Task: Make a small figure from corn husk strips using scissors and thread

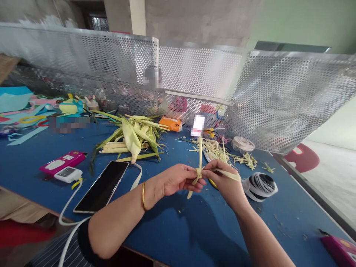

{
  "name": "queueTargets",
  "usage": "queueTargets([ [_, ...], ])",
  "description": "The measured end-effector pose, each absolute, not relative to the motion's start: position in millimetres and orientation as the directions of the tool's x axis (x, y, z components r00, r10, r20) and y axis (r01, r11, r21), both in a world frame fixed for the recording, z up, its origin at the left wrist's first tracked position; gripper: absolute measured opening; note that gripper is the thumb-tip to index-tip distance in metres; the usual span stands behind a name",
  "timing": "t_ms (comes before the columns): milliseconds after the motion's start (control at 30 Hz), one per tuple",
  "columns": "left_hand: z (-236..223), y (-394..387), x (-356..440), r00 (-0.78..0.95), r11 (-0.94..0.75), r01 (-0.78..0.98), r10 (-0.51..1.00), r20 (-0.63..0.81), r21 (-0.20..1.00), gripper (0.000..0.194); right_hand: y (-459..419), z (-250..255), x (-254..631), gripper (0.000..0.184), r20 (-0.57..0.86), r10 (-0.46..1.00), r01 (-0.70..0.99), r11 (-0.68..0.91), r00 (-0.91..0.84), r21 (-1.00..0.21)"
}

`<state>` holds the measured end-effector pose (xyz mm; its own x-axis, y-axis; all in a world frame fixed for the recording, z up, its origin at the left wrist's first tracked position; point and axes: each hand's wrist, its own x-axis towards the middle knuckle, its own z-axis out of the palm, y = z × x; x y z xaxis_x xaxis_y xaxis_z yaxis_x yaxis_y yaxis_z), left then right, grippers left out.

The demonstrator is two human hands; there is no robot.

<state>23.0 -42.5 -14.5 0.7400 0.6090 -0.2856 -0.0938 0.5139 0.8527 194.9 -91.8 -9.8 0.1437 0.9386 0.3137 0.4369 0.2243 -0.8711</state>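
Note:
Both hands meet above the blue table around a pale yellow-green knotted strip [198,172], which looks like corn husk or leaf. My left hand [180,180], with a gold bangle at its wrist, pinches the knot from the left between thumb and fingers. A stiff straight piece [200,152] rises upright out of the knot, and a loose tail [190,194] hangs below. From the right, my right hand [221,178] is closed on the strip beside the knot. A flat strip end [229,174] runs out over that hand to the right.
A pile of green husks [130,137] lies at the back left, with shredded strips [214,148] behind my right hand. A phone [102,187], a pink power bank [63,163], white cables, a black-and-white spool [260,186] and a tape roll [243,144] lie around. Perforated metal panels [194,70] border the back.

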Motion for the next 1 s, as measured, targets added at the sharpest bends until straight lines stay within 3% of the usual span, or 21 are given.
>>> queueTargets([
  [133,-12.9,-43.9,24.4,0.733,0.517,-0.078,0.61,-0.303,0.852,0.018,-89.6,-12.6,192.9,0.015,0.278,0.948,0.296,0.224,0.153,-0.929],
  [367,-14.3,-43.2,23.4,0.761,0.486,-0.059,0.587,-0.276,0.872,0.022,-90.4,-11.6,186.9,0.022,0.08,0.991,0.042,0.076,0.103,-0.996],
  [433,-15.2,-43.9,23.7,0.76,0.473,-0.064,0.594,-0.265,0.879,0.024,-90.0,-13.6,185.9,0.022,0.079,0.988,0.024,0.077,0.129,-0.997],
  [600,-14.9,-46.9,28.3,0.706,0.485,-0.053,0.636,-0.311,0.873,0.019,-88.2,-20.9,185.4,0.019,0.159,0.958,0.232,0.103,0.238,-0.967],
  [800,-11.1,-40.9,27.4,0.624,0.558,-0.167,0.698,-0.351,0.813,0.015,-91.7,-9.1,193.1,0.029,0.17,0.971,-0.045,0.18,0.167,-0.983],
  [1000,-15.9,-37.7,25.3,0.66,0.61,-0.17,0.653,-0.37,0.774,0.018,-90.5,-8.0,195.4,0.029,0.229,0.903,-0.115,0.287,0.364,-0.951],
])
